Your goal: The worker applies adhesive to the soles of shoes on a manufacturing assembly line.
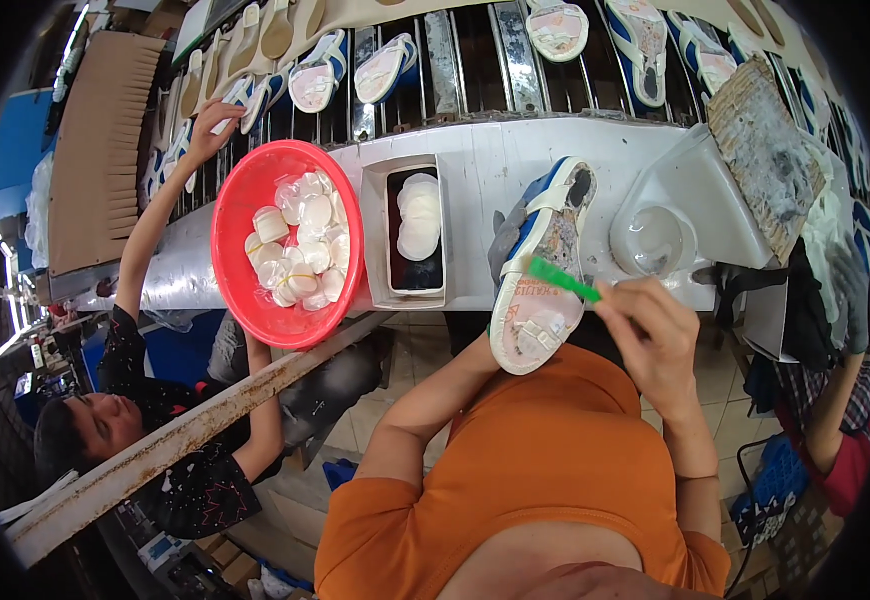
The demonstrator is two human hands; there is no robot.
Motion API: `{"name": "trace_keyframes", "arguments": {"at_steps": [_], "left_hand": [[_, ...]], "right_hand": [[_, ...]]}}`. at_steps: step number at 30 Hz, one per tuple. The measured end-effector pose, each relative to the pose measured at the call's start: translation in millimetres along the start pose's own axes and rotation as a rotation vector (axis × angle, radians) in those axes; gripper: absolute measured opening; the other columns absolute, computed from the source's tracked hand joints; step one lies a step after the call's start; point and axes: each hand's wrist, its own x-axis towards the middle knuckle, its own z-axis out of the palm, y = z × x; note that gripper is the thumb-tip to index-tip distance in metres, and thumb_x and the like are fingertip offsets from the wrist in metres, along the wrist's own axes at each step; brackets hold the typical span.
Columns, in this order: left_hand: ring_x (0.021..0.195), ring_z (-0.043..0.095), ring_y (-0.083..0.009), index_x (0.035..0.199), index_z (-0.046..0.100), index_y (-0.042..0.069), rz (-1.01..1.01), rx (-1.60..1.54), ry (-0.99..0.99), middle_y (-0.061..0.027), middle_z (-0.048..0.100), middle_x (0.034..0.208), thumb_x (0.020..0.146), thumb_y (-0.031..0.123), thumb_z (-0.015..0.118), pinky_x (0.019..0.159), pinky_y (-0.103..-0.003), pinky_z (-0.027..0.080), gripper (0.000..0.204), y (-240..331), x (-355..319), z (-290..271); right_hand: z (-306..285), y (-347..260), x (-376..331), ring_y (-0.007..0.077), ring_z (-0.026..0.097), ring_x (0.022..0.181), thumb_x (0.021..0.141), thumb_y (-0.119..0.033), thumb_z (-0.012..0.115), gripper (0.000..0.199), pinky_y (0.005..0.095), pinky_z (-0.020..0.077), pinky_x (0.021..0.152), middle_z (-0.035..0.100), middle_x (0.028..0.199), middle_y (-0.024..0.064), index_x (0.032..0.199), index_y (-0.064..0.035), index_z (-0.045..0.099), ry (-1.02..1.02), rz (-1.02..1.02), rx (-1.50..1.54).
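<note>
your right hand [655, 335] is closed on the green brush [563, 280], which points up-left onto the sandal [543, 265] standing long-ways in your gloved left hand [507, 240], whose fingers wrap it.

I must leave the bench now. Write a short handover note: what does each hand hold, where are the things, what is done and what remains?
Left hand: under the sandal, holding it sole side up; mostly hidden.
Right hand: holds the green brush, tip on the sole.
Glue bowl: on the bench, right of the sandal.
Red basin: left, filled with white pads.
Done: part of the sole looks wet with glue.
Left: how much is uncoated, I cannot tell.
</note>
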Motion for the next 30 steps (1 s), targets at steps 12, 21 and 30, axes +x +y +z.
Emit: {"name": "trace_keyframes", "arguments": {"at_steps": [12,21,30], "left_hand": [[0.118,0.056,-0.0188,0.144,0.041,0.009,0.03,0.118,0.095,-0.0089,0.053,0.131,0.104,0.017,0.051,0.104,-0.034,0.047,0.042,-0.4,6.6,14.4],[0.118,0.056,-0.0186,0.145,0.038,0.007,0.038,0.184,0.157,-0.0088,0.053,0.13,0.101,0.008,0.052,0.103,-0.035,0.048,0.046,3.5,9.6,17.0],[0.129,0.05,-0.0212,0.146,0.037,0.003,0.069,0.881,0.227,-0.0142,0.05,0.139,0.099,0.011,0.056,0.109,-0.037,0.043,0.052,2.7,0.6,-9.2]], "right_hand": [[-0.9,-4.8,-7.6,0.0202,0.062,0.062,0.082,-0.001,0.076,0.015,0.03,0.0493,0.054,0.067,0.083,0.0091,0.096,-0.0007,0.072,0.005,-0.161,-0.099],[-1.7,-9.1,-6.1,0.0218,0.064,0.064,0.08,-0.001,0.077,0.017,0.031,0.0504,0.055,0.067,0.084,0.0087,0.096,-0.002,0.072,-0.052,-0.198,-0.066],[-3.7,-29.0,-1.2,0.0207,0.061,0.061,0.079,-0.005,0.077,0.015,0.0301,0.049,0.052,0.067,0.083,0.0075,0.093,-0.004,0.072,-0.126,-0.381,-0.152]]}}
